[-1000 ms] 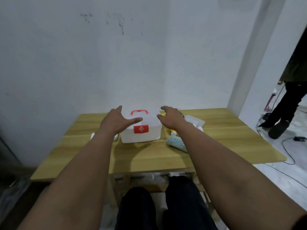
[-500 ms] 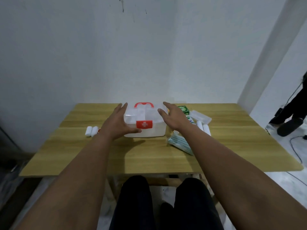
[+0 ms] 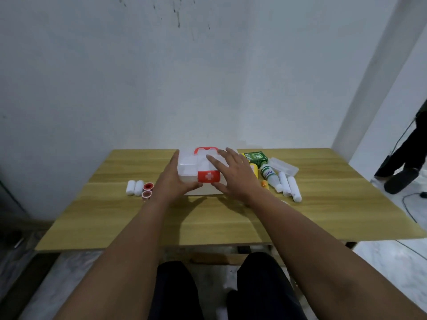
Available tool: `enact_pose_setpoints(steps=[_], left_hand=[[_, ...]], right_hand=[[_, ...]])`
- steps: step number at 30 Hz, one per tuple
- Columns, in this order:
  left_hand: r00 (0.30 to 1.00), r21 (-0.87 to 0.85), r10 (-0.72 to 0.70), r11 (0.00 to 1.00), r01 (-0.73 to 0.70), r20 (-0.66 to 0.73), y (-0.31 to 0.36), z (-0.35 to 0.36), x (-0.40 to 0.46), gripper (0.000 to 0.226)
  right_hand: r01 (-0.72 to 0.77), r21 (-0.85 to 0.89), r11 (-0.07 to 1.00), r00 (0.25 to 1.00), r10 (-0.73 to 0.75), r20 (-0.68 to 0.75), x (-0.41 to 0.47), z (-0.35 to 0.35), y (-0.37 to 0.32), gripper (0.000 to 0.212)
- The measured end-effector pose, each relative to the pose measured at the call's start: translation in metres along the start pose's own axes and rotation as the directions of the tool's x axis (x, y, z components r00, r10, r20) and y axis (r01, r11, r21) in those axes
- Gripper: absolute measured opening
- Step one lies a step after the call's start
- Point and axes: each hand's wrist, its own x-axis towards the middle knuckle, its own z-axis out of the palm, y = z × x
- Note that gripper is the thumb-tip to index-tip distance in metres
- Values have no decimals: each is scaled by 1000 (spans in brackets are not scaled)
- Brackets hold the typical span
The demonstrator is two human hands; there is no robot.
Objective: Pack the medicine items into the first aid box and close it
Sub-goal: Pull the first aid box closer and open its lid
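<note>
Nearest the camera, the person's dark-trousered legs (image 3: 215, 289) are showing below the counter's front edge, with pale mottled floor (image 3: 392, 269) lying on either side. Two bare forearms are reaching forward over the wooden counter (image 3: 161, 222), whose grain is running left to right and whose near half is carrying only the shadows of the arms.

Past the middle of the counter, the first aid box (image 3: 199, 172) is sitting with its lid down, a red clasp panel with a white cross facing the person and a red handle lying on top at the rear. The left hand (image 3: 176, 179) is lying against the box's left side, fingers spread and thumb curling toward the front lower edge. The right hand (image 3: 233, 174) is resting open over the box's top right and right side, fingers splayed; neither hand is clamped around anything.

Left of the box, two white gauze rolls (image 3: 134, 103) are lying side by side, with two small red-rimmed tape rolls (image 3: 147, 100) just beside them. Right of the box, a green carton (image 3: 255, 157), a white bottle with a green label (image 3: 269, 175), a clear flat case (image 3: 283, 166) and two more white bandage rolls (image 3: 288, 185) are clustering close together; a yellow item is peeking out behind the right hand.

Beyond the counter, a scuffed white wall (image 3: 184, 77) is rising, dark marks showing near its top. At far right, a second person's dark leg and shoe (image 3: 401, 172) are standing by cables on the floor.
</note>
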Motion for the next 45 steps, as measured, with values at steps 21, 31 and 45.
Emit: enact_pose_setpoints(steps=[21, 31, 45], left_hand=[[990, -84, -111, 991, 103, -89, -27, 12, -11, 88], [993, 6, -94, 995, 95, -71, -20, -3, -4, 104], [992, 40, -65, 997, 69, -105, -21, -3, 0, 94]], right_hand=[[93, 419, 903, 948, 49, -316, 25, -26, 14, 33], [-179, 746, 641, 948, 314, -43, 108, -79, 32, 36], [-667, 703, 246, 654, 646, 394, 125, -12, 73, 66]])
